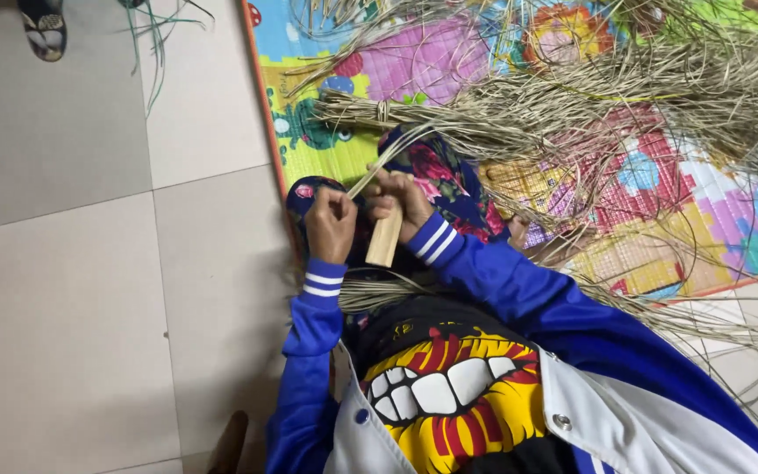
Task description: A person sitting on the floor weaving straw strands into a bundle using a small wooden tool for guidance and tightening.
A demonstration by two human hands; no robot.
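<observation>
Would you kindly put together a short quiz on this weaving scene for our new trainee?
1. True or false: the right hand grips a pale wooden block.
2. Multiple choice: the left hand pinches (a) a pair of scissors, (b) a flat dried fibre strip, (c) a metal spoon.
3. Fill in: the loose dried fibres lie spread over a colourful ____ on the tiled floor.

Key: 1. True. 2. b. 3. play mat, with cartoon pictures.
</observation>
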